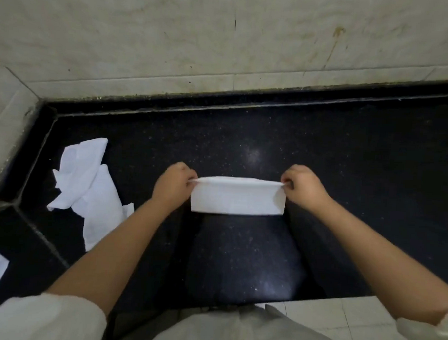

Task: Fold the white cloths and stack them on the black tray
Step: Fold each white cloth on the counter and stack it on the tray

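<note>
Cloth [237, 199] at frame centre, folded to a band on the black counter [346, 154]. Left hand [173, 184] and right hand [303, 186] each pinch an upper corner. Step: mid-fold; next probably another fold across. Unfolded cloths [88, 187] lie left. No tray visible.

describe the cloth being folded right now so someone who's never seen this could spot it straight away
Start at the black speckled stone counter below the pale marble wall. At its middle, the left hand and right hand each pinch a top corner of a white rectangular cloth. Unlike the crumpled white cloths on the left, it is flat and neatly folded.
</note>
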